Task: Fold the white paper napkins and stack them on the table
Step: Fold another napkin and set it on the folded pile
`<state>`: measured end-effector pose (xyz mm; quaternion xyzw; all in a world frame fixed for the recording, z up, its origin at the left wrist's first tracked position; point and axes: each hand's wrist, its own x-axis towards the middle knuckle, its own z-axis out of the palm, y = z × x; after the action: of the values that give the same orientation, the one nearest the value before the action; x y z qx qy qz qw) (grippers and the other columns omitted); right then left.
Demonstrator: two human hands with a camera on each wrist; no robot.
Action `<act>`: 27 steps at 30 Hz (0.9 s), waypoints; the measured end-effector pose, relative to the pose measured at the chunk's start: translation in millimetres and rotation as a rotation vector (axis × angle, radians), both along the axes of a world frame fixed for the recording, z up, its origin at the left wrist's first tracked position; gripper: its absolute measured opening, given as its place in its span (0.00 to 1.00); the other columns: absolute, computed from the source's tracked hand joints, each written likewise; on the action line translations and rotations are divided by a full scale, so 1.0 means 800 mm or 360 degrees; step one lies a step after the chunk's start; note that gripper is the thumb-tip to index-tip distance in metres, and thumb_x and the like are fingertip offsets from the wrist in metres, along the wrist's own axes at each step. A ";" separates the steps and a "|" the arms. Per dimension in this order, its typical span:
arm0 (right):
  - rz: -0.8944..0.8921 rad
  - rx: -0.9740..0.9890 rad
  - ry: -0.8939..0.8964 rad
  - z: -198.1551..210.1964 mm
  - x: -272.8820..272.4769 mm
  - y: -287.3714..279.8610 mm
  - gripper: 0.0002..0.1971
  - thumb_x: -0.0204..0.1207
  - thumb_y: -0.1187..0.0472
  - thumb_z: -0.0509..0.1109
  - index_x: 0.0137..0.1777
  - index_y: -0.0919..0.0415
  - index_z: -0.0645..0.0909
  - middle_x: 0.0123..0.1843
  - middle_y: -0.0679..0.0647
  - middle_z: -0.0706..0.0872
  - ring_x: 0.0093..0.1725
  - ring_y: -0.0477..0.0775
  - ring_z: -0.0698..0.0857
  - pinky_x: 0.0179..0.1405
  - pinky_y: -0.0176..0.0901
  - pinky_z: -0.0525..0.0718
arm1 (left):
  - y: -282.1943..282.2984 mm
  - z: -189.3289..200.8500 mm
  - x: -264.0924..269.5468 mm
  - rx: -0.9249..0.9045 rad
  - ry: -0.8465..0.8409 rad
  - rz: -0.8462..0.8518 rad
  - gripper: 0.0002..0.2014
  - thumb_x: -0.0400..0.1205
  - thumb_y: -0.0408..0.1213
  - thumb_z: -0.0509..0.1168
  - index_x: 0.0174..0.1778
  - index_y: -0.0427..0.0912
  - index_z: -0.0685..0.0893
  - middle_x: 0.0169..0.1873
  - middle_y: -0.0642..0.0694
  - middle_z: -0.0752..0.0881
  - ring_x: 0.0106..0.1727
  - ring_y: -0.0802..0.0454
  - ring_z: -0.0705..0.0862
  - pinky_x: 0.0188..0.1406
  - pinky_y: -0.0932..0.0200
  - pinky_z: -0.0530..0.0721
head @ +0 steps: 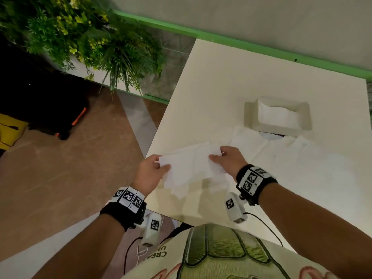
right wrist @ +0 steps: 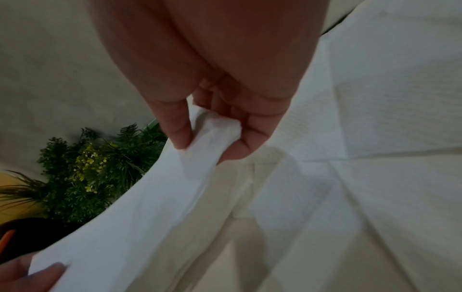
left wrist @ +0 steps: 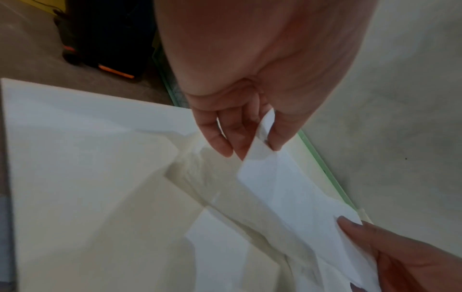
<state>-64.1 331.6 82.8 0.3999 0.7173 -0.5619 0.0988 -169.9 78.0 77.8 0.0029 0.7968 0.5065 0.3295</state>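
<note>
The white paper napkin (head: 191, 168) hangs above the counter (head: 231, 87) near its front-left corner, long axis running left-right, the left hand (head: 150, 174) pinching its left end and the right hand (head: 229, 161) its right end.

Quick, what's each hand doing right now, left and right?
Left hand: closed, pinching the left end of the white napkin, held above the table.
Right hand: closed, pinching the napkin's right end.
</note>
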 end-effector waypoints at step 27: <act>0.0537 0.1187 -0.0318 0.005 0.307 0.149 0.04 0.74 0.63 0.72 0.41 0.54 0.81 0.35 0.46 0.78 0.39 0.52 0.77 0.39 0.45 0.76 | 0.134 -0.002 0.117 -0.0365 0.1577 -0.1853 0.16 0.82 0.48 0.59 0.51 0.45 0.88 0.48 0.49 0.84 0.46 0.47 0.84 0.42 0.47 0.85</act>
<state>181.7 451.1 87.1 0.3377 0.9139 -0.1982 0.1069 -76.6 185.3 76.0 0.6136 0.7688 0.1054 0.1460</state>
